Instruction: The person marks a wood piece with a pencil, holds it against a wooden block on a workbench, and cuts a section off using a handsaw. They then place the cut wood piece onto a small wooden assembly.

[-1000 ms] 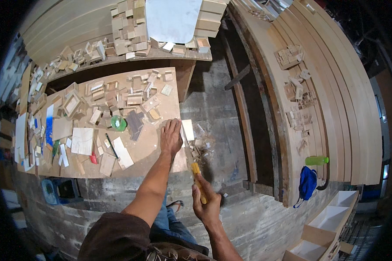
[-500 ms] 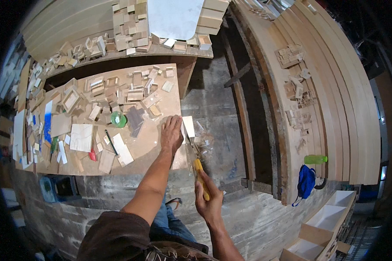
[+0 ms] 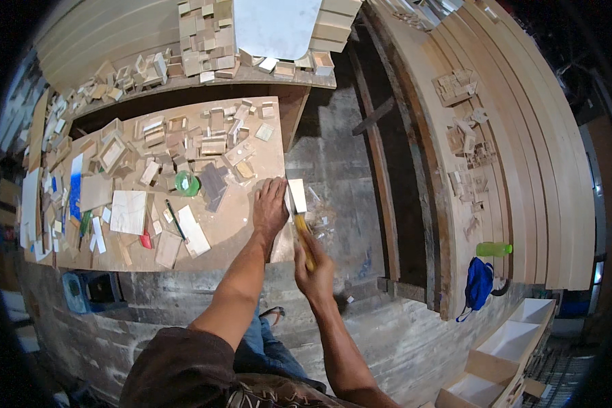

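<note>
My left hand presses on a pale wood piece that juts past the right edge of the worktable; its fingers are close together. My right hand grips the yellow handle of a saw-like tool, now right against that piece, its blade mostly hidden. Left of my left hand lie a grey-brown scrap, a green round container, a dark pencil-like stick and small wooden pieces and boxes.
A rear shelf holds more small boxes. A long bench on the right carries wooden models, a green bottle and a blue bag. Open drawers stand at lower right. Offcuts lie on the floor. A blue stool sits below the table.
My right hand and the yellow-handled tool have moved forward, up toward the pale piece. My left hand stays on the piece, shifted slightly upward in the picture along with the table.
</note>
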Demonstrator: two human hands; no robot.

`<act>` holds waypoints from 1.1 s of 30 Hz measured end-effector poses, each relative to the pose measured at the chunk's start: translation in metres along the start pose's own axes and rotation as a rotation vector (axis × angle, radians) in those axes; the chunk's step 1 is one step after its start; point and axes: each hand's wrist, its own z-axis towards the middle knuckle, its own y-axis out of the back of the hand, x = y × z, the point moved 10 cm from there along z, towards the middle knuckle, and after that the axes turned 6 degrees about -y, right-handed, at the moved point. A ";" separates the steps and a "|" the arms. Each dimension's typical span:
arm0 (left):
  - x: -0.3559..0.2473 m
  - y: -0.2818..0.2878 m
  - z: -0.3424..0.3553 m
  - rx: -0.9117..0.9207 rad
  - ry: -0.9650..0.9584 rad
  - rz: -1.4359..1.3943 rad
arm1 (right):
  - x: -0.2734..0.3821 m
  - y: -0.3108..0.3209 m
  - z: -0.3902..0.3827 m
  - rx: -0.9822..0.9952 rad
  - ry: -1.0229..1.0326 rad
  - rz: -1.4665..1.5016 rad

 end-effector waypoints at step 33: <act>0.008 0.000 0.003 0.021 0.015 -0.002 | -0.001 0.013 -0.016 0.004 -0.049 0.070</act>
